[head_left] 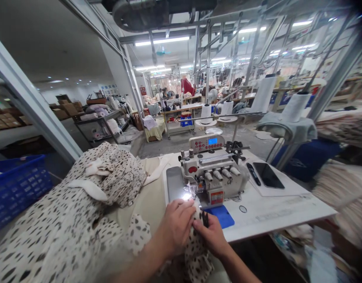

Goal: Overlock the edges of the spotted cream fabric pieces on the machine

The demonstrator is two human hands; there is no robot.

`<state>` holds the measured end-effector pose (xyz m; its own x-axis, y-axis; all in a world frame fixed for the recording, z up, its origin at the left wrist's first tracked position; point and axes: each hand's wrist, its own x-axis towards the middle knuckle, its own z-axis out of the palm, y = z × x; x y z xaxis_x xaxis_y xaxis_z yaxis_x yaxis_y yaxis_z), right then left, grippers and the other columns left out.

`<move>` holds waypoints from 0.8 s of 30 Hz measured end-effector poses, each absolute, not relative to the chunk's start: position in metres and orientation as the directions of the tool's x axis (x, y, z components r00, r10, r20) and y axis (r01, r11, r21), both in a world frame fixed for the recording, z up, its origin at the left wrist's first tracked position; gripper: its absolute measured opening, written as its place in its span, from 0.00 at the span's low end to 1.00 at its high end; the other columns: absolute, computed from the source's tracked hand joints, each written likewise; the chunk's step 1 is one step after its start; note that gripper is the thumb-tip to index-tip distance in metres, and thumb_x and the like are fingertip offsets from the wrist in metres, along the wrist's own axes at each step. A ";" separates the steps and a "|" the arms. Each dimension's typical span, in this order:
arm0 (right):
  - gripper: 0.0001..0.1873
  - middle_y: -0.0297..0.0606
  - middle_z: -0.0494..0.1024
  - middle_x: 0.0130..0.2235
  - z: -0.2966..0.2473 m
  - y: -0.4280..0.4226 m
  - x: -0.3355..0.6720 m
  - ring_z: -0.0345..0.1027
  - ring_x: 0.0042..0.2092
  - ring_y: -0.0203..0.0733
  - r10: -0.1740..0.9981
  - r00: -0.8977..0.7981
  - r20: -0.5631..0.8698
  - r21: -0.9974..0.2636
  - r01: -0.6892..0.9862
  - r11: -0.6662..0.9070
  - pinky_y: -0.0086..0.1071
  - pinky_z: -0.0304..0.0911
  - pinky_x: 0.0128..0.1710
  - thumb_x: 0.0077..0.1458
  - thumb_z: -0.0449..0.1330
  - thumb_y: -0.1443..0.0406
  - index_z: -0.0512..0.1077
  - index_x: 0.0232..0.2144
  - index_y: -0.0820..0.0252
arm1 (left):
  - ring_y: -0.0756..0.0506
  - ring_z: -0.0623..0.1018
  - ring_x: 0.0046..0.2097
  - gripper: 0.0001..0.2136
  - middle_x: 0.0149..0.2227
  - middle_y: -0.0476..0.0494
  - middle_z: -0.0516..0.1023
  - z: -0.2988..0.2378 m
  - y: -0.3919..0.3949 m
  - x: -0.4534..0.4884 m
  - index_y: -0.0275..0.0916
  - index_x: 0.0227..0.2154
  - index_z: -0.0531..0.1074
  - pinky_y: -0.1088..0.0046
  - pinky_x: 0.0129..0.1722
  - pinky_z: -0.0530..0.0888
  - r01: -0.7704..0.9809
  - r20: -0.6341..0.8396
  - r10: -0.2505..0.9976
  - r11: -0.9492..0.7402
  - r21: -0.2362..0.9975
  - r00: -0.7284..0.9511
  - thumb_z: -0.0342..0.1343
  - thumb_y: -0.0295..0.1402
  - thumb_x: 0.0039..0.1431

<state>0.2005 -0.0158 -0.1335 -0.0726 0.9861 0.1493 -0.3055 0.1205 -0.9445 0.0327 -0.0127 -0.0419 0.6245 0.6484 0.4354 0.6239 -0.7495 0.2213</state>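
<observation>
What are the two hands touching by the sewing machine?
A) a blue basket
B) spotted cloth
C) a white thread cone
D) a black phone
B. The left hand and the right hand are both on the spotted fabric, right at the front of the overlock sewing machine.

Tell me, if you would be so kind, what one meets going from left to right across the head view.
Blue plastic crate → spotted fabric → overlock sewing machine → black smartphone → stacked pale fabric
</observation>
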 end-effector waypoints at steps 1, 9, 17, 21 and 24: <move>0.19 0.39 0.81 0.34 -0.135 -0.015 0.200 0.71 0.34 0.43 0.991 -0.047 0.126 -0.932 -0.349 0.102 0.34 0.67 0.37 0.51 0.69 0.52 0.80 0.36 0.61 | 0.38 0.69 0.56 0.16 0.59 0.37 0.72 -0.042 -0.012 0.035 0.38 0.55 0.68 0.55 0.57 0.69 0.628 0.448 0.647 -0.748 0.216 0.617 0.49 0.26 0.65; 0.19 0.41 0.82 0.35 -0.140 -0.012 0.200 0.72 0.36 0.45 0.997 -0.037 0.065 -0.887 -0.461 0.041 0.36 0.68 0.40 0.52 0.69 0.52 0.81 0.38 0.61 | 0.37 0.68 0.56 0.19 0.60 0.37 0.71 -0.051 -0.011 0.041 0.38 0.57 0.67 0.54 0.55 0.70 0.698 0.471 0.677 -0.697 0.164 0.566 0.51 0.26 0.64; 0.20 0.37 0.77 0.31 -0.150 -0.011 0.202 0.67 0.34 0.42 0.991 -0.015 0.133 -0.939 -0.321 0.121 0.33 0.64 0.37 0.59 0.63 0.50 0.77 0.31 0.61 | 0.37 0.67 0.57 0.15 0.59 0.38 0.72 -0.047 -0.010 0.043 0.38 0.53 0.71 0.55 0.56 0.69 0.713 0.517 0.650 -0.693 0.104 0.557 0.54 0.30 0.65; 0.19 0.39 0.77 0.33 -0.147 -0.013 0.202 0.67 0.36 0.43 0.985 -0.036 0.169 -0.945 -0.290 0.152 0.34 0.65 0.40 0.61 0.61 0.51 0.78 0.33 0.61 | 0.38 0.68 0.56 0.13 0.55 0.39 0.74 -0.052 -0.016 0.046 0.38 0.51 0.73 0.55 0.57 0.66 0.704 0.573 0.589 -0.710 0.029 0.570 0.52 0.30 0.66; 0.18 0.38 0.77 0.33 -0.145 -0.013 0.201 0.67 0.36 0.42 0.981 -0.039 0.189 -0.943 -0.286 0.171 0.34 0.64 0.40 0.63 0.60 0.52 0.78 0.35 0.61 | 0.39 0.70 0.54 0.15 0.54 0.39 0.75 -0.055 -0.018 0.047 0.37 0.52 0.72 0.56 0.55 0.67 0.688 0.576 0.559 -0.725 -0.009 0.597 0.52 0.29 0.65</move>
